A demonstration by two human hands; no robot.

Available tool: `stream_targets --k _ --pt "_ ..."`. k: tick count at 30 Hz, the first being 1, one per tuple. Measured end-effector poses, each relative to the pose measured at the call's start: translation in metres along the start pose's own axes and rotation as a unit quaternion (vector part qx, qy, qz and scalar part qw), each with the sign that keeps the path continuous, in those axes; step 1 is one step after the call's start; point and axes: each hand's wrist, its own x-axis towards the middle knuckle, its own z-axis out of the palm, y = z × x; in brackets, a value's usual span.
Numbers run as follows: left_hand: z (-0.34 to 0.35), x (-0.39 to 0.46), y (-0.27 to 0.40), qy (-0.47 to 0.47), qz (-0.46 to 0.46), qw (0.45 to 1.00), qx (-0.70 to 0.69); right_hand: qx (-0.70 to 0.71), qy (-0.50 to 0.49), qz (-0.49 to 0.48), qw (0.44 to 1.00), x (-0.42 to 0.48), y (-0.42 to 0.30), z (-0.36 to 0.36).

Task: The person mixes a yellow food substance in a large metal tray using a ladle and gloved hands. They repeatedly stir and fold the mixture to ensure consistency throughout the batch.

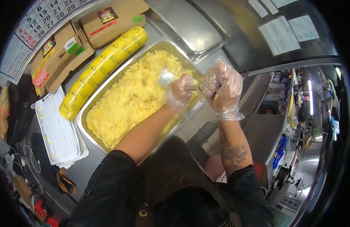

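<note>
A steel pan (pixel 84 124) holds a thick bed of mashed potato (pixel 126 96), yellow and lumpy. Pressed into the mash near the pan's right side is the rounded metal head of a large spoon or ladle (pixel 166 78). My left hand (pixel 180 90), in a clear plastic glove, is wrapped around its handle close to the head. Farther along the handle, beyond the pan's right rim, my right hand (pixel 221 86) is closed around the end; it wears a clear glove too. Both fists hide most of the handle, with a short grey length showing between them.
A yellow printed wrap roll (pixel 104 72) lies along the pan's left side. Cardboard boxes (pixel 60 56), a wall calendar (pixel 47 22) and a stack of papers (pixel 60 127) are beyond it. Behind the pan is a steel lid (pixel 189 25). Tiled floor with a drain grate (pixel 202 139) shows right.
</note>
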Motion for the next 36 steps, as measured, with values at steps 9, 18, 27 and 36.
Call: stream_targets --k 9,18,27,36 --pt "-0.034 0.033 -0.026 -0.009 0.023 0.999 -0.047 -0.047 0.061 -0.301 0.95 0.022 -0.018 0.032" --pt "0.016 0.007 -0.001 0.063 0.072 0.995 0.031 0.421 -0.092 0.2 0.88 0.047 -0.054 -0.006" --pt "0.007 0.055 -0.023 0.129 0.115 0.984 0.031 -0.041 -0.041 -0.116 0.992 0.062 0.052 0.015" --pt "0.002 0.098 0.001 0.084 0.117 0.985 0.1 0.107 0.014 -0.149 0.983 0.097 0.073 0.018"
